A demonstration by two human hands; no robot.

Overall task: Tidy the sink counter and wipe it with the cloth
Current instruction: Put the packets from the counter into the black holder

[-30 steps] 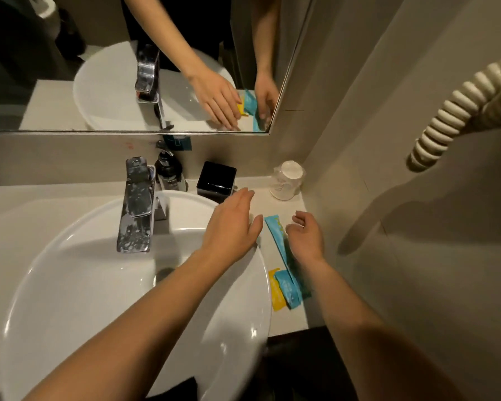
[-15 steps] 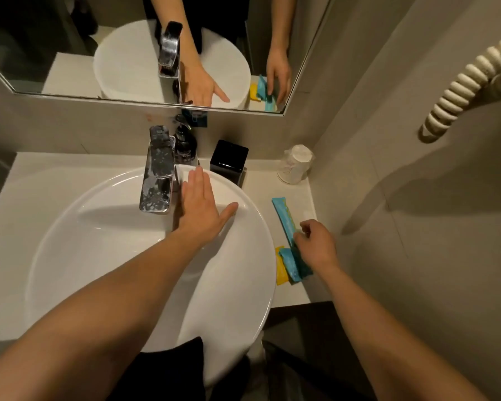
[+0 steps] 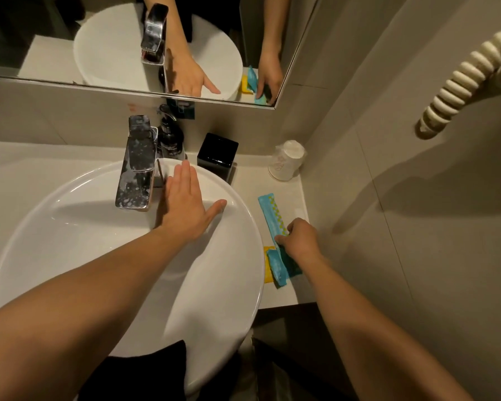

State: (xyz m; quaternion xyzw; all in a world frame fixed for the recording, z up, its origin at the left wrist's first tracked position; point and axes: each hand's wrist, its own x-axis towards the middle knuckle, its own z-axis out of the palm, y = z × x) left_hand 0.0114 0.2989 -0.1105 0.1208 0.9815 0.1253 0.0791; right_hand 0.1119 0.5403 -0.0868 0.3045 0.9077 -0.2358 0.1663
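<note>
Blue sachets lie on the counter [image 3: 297, 287] strip between the basin [image 3: 70, 227] and the right wall: a long sachet [image 3: 269, 211] with a yellow-checked edge runs away from the viewer, and below it a short sachet [image 3: 276, 266] overlaps a yellow packet [image 3: 267, 264] that sits against the basin's rim. The right hand [image 3: 300, 238] rests on the near end of the long sachet with its fingers curled down onto it; whether they pinch it or only press on it is hard to tell from above. The left hand [image 3: 184, 206] lies flat on the basin's far inner wall, fingers together and thumb stretched out to the right, just beside the chrome tap [image 3: 136, 166]. Behind the tap stands a dark pump bottle [image 3: 169, 134], and to its right a black square holder [image 3: 217, 150] touches the basin's rim. An upturned wrapped cup [image 3: 287, 160] stands in the back corner by the wall. A mirror [image 3: 41, 39] above reflects the basin, tap and both hands. A cream coiled cord [image 3: 463, 79] hangs on the right wall.
</note>
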